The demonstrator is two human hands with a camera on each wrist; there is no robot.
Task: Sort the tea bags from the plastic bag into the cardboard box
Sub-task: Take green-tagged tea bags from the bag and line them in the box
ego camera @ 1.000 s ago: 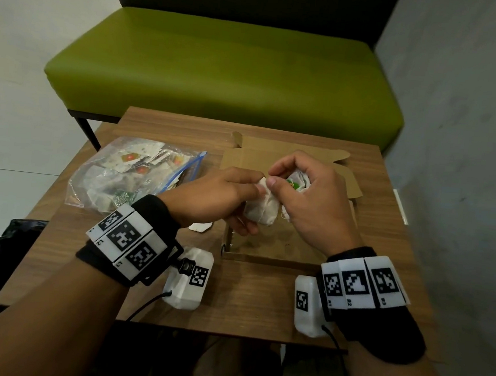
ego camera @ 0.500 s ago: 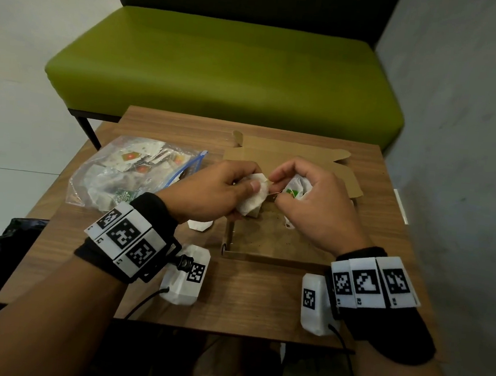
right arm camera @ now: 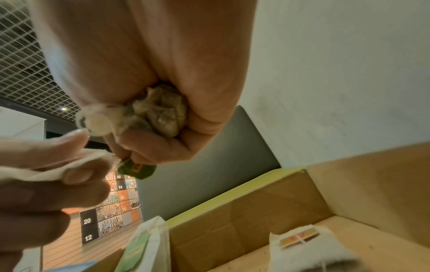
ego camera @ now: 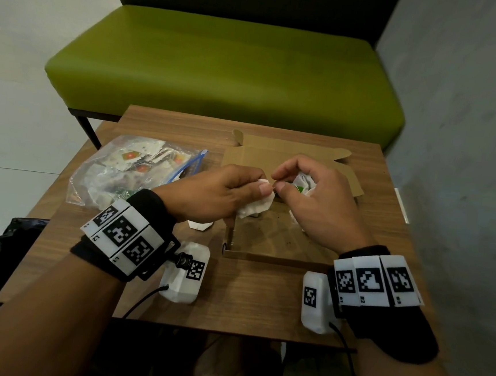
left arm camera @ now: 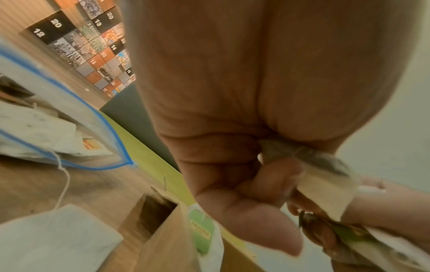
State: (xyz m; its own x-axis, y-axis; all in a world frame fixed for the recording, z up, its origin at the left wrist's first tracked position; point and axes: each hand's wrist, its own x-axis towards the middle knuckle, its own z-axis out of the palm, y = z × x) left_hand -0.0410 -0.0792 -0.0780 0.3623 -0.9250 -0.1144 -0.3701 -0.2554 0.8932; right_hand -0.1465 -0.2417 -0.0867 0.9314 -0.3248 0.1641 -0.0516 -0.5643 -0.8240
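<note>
While the left hand pinches one tea bag and the right hand clutches others above the cardboard box, separation is judged under way; next, lowering each into the box.

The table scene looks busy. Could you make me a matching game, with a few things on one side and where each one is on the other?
Things:
1. plastic bag
2. cardboard box
3. crumpled tea bags
4. green bench

Places:
A. behind the table
B. in the right hand's grip
C. left part of the table
D. open, under both hands

Pairs: 1-C, 2-D, 3-B, 4-A
</note>
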